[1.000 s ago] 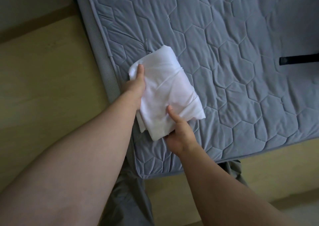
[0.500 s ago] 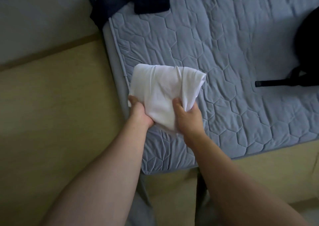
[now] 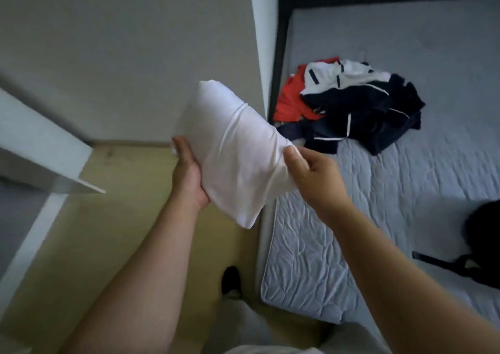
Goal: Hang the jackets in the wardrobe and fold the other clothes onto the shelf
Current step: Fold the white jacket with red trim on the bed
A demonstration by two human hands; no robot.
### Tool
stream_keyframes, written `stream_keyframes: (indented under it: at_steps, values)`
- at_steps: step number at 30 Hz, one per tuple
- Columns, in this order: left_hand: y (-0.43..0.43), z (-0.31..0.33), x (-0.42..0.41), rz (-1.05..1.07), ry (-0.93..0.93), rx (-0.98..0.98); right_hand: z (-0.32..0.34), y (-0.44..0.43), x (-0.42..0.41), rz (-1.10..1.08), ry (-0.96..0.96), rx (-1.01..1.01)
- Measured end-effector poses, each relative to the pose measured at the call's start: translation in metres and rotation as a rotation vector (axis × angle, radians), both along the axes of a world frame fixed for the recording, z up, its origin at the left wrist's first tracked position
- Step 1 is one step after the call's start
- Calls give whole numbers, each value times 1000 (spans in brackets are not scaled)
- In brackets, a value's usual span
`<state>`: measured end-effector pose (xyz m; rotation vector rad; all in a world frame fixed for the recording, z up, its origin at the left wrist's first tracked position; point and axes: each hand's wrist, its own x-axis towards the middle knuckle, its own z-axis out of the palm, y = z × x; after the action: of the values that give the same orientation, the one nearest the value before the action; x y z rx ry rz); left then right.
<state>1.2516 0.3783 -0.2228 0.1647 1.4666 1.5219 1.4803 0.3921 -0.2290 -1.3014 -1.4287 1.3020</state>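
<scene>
White cloth fills the middle of my view: a folded garment [image 3: 235,158], held in the air above the edge of the bed [image 3: 405,204] and the wooden floor [image 3: 121,232]. My left hand [image 3: 189,175] cups its side at 9 o'clock, thumb laid up along the fabric, fingers hidden beneath. My right hand [image 3: 316,175] pinches its edge at 3 o'clock between thumb and curled fingers. At 1 o'clock, on the grey quilted bed, lies a heap of clothes [image 3: 359,104], navy, white and red. A white panel [image 3: 40,150] juts in at 9 o'clock; a black bag [image 3: 484,234] rests at 4 o'clock.
</scene>
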Motion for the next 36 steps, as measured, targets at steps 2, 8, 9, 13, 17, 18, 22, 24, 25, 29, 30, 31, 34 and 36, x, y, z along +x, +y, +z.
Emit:
stream_keyframes:
  at_steps: [2, 8, 9, 13, 17, 18, 22, 24, 25, 29, 30, 31, 34, 36]
  values:
    - [-25, 41, -22, 129, 50, 7, 41, -9, -29, 65, -66, 126]
    - [-90, 100, -104, 323, 26, 138, 107, -40, -97, 108, -231, 427]
    - [-100, 104, -119, 333, 31, 164, 110, -46, -111, 146, -234, 414]
    - [-135, 119, -183, 401, 68, 163, 123, -76, -165, 263, -246, 352]
    - [-164, 135, -240, 422, 79, 156, 138, -92, -211, 315, -274, 396]
    - [-171, 139, -252, 420, 96, 155, 143, -94, -221, 353, -310, 389]
    - [-203, 159, -293, 360, 237, 120, 168, -93, -263, 429, -430, 341]
    - [-218, 171, -310, 344, 337, 95, 189, -97, -291, 455, -407, 340]
    - [-226, 176, -315, 338, 390, 87, 200, -102, -306, 479, -365, 328]
    - [-257, 193, -327, 310, 594, 51, 237, -126, -365, 592, -196, 287]
    - [-264, 195, -329, 305, 638, 40, 244, -132, -378, 619, -185, 291]
    - [-270, 196, -330, 303, 674, 25, 249, -136, -389, 634, -194, 310]
    - [-291, 197, -337, 354, 697, 9, 253, -147, -413, 636, -188, 338]
    - [-305, 199, -340, 438, 658, 7, 246, -155, -417, 693, -45, 222]
